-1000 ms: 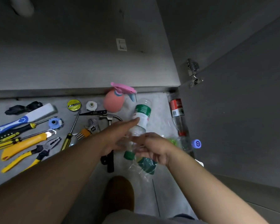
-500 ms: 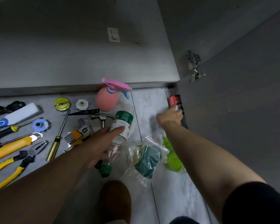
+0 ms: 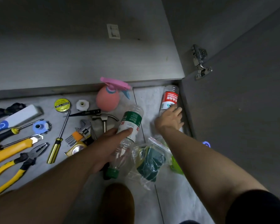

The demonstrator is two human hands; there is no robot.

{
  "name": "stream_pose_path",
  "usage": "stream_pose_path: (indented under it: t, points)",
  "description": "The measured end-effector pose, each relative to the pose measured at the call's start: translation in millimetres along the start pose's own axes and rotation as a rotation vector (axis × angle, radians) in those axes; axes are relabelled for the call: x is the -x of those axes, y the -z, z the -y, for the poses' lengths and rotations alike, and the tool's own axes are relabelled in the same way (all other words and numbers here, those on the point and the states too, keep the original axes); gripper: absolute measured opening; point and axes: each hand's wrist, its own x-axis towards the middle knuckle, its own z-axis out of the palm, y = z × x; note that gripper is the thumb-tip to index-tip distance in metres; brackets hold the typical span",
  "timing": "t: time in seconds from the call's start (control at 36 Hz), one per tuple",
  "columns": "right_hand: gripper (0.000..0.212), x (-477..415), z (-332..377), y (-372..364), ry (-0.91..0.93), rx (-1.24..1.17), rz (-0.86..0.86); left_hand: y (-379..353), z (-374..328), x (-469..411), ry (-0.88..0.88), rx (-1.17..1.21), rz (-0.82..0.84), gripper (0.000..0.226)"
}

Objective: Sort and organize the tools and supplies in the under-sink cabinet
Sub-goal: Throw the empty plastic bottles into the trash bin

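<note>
Reaching with both arms at once, head view only.

Left hand (image 3: 107, 147): wrapped round the green-label bottle (image 3: 131, 125) from its left side, forefinger laid straight along the label. The bottle is clear plastic and looks empty. Its green cap points back at the person and its base points toward the cabinet's front edge. It lies near the middle of the floor (image 3: 150, 97), between the hammer (image 3: 104, 118) and the zip bag (image 3: 149, 159) holding something dark green.

Right hand (image 3: 170, 120): stretched to the far right corner of the floor, fingers spread onto the lower end of the red-label bottle (image 3: 170, 97). Cannot tell whether they have closed round it or only touch it. This bottle lies along the floor's right edge, tight beside the open cabinet door (image 3: 233, 110).

Risks, as I judge them:
- Red-label bottle is round, light and hemmed in by the door. A fingertip pull could roll it away or jam it deeper into the corner.
- Thin plastic dents under a hard squeeze, and either bottle could then slip out.
- Base of the green-label bottle sits just beside the pink spray bottle (image 3: 107, 101). Swinging it toward the cabinet could tip the sprayer over.
- Right forearm passes over the zip bag, so drawing the arm back low may drag the bag along.
- Both hands are busy, with nothing free to catch a roller before it reaches the screwdriver (image 3: 58, 136) and pliers (image 3: 23, 162) laid out at the left.
</note>
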Motion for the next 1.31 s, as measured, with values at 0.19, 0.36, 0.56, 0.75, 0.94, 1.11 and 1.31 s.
stream_pose_path:
  t: [0.19,0.36,0.56,0.75,0.94,1.11,1.31]
  points:
    - [0.106,1,4,2,-0.103,-0.261,0.163,-1,-1,4,-0.009,-0.029,-0.03,0.039]
    - [0.089,15,12,22,-0.141,-0.476,0.178,-6,-8,9,0.029,0.013,-0.024,0.041]
    - [0.066,60,6,68,-0.196,-0.871,0.291,-32,-30,35,0.043,-0.047,0.112,0.038]
    - [0.049,123,-42,142,-0.097,-1.097,0.349,-60,-73,107,-0.155,-0.316,0.077,0.037]
    - [0.035,187,-119,221,0.089,-1.162,0.225,-103,-104,195,-0.344,-0.511,-0.03,0.031]
    - [0.039,248,-215,268,0.174,-1.12,-0.009,-165,-96,256,-0.391,-0.691,0.017,0.038]
    - [0.022,325,-345,303,0.184,-0.982,-0.092,-239,-47,286,-0.379,-1.005,0.163,0.028]
